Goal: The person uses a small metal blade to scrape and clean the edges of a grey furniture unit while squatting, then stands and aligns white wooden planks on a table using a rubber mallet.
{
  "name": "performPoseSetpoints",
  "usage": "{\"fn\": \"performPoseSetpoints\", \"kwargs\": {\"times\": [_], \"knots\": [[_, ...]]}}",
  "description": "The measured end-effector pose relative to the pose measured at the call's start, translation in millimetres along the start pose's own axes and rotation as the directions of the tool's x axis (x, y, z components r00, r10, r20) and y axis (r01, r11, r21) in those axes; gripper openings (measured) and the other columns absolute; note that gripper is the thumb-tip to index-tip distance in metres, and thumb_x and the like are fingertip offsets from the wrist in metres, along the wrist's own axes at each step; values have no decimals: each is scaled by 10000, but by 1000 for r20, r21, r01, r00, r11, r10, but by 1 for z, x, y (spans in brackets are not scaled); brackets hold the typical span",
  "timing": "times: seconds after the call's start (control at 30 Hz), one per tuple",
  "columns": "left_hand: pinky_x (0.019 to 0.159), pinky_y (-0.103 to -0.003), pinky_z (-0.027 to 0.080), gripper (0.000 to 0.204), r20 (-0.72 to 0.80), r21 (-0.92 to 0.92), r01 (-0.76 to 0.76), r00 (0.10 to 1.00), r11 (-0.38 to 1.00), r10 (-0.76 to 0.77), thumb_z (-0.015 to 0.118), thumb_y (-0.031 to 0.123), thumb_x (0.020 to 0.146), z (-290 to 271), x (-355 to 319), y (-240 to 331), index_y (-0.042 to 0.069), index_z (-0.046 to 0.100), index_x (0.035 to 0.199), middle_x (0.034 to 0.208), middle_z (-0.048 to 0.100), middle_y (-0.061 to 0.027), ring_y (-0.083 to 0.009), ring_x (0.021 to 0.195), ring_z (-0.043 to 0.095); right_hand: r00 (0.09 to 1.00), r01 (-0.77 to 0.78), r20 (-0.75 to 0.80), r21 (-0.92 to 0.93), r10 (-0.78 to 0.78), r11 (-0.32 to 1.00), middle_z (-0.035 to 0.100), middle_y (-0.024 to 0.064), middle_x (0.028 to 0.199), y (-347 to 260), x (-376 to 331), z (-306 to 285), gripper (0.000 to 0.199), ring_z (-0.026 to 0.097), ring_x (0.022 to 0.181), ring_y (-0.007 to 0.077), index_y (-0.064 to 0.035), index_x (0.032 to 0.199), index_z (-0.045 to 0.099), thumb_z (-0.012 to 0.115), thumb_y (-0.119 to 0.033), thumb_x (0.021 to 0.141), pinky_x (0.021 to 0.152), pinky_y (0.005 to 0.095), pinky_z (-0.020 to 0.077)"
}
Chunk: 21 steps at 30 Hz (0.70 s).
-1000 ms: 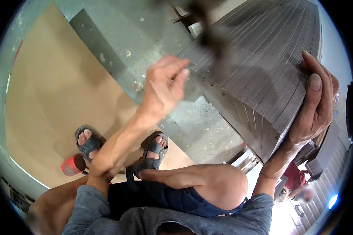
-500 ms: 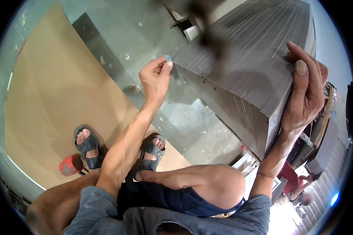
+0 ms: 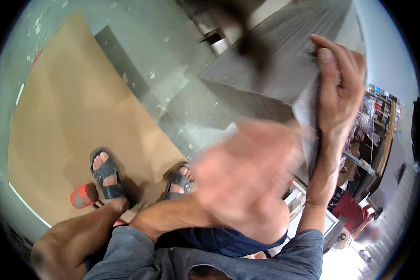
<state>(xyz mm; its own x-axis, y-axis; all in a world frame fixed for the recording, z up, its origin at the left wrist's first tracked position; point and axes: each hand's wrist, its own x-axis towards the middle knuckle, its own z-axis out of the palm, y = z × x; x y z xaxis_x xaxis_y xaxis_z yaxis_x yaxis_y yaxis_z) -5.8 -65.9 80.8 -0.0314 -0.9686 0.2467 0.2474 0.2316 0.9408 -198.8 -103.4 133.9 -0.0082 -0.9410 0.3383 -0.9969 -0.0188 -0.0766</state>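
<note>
Left hand (image 3: 247,177): raised close to cam, heavily motion-blurred; palm spread, fingers apart. Grip: released, nothing held.
Right hand (image 3: 338,86): up at the near right corner of the grey ribbed block. Grip: clenched on a thin dark sheet edge (image 3: 316,126), thumb on the near side, fingers curled over the far side.
Grey ribbed block (image 3: 284,56): large, flat-topped, fine parallel grooves across the top, looks like stacked sheets, though blur makes that uncertain. Sits upper centre-right, its near corner against the right hand.
Dark sheet edge: runs vertically down from the right-hand grip, alongside the wrist; a pale face shows just left of it.
Floor (image 3: 172,93): grey-green concrete w/ white paint specks.
Brown cardboard sheet (image 3: 74,116): large, flat on floor at left, under both feet.
Dark strapped sandals (image 3: 108,177): one per foot, on the cardboard; second one partly hidden by left forearm.
Red round object (image 3: 83,196): on cardboard, just beside the left sandal.
Clothing: grey sleeves, dark blue shorts (image 3: 228,240) at lower edge.
Bkgd right: shelving w/ small items (image 3: 375,126), too blurred to identify.
</note>
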Motion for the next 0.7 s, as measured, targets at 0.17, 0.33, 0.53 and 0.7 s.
{"fn": "performPoseSetpoints", "kwargs": {"times": [0.17, 0.33, 0.53, 0.7], "knots": [[634, -246, 493, 219, -35, 228, 476, 876, 850, -481, 662, 25, 873, -24, 5, -120, -115, 667, 1041, 830, 683, -107, -110, 704, 593, 999, 42, -10, 29, -42, 999, 663, 70, 869, -14, 3, -1, 195, 488, 930, 239, -54, 988, 718, 560, -160, 943, 830, 374, 426], [603, -239, 473, 183, 57, 336, 185, 975, 924, -216, 663, 16, 868, -8, 16, -83, -104, 674, 1006, 776, 652, -92, -110, 664, 578, 998, 51, -44, 28, -49, 998, 659, 75, 869, -4, 3, 0, 194, 483, 894, 256, -56, 1001, 717, 572, -166, 935, 843, 384, 430], [563, -211, 440, 148, 265, -24, -38, 963, 999, 43, 671, 8, 867, 3, 34, 25, -68, 691, 992, 757, 638, -74, -85, 639, 559, 996, 66, -64, 51, -63, 997, 665, 90, 871, -10, 4, -1, 194, 492, 908, 276, -44, 981, 717, 579, -169, 929, 850, 391, 439], [670, -212, 490, 196, 381, 124, 33, 921, 992, -79, 680, 68, 890, 7, 125, 52, -48, 697, 1046, 847, 686, -34, -82, 720, 603, 993, 78, -94, 71, -72, 994, 685, 100, 896, 5, -4, -11, 195, 494, 904, 286, -40, 957, 718, 585, -180, 929, 850, 398, 444]]}}
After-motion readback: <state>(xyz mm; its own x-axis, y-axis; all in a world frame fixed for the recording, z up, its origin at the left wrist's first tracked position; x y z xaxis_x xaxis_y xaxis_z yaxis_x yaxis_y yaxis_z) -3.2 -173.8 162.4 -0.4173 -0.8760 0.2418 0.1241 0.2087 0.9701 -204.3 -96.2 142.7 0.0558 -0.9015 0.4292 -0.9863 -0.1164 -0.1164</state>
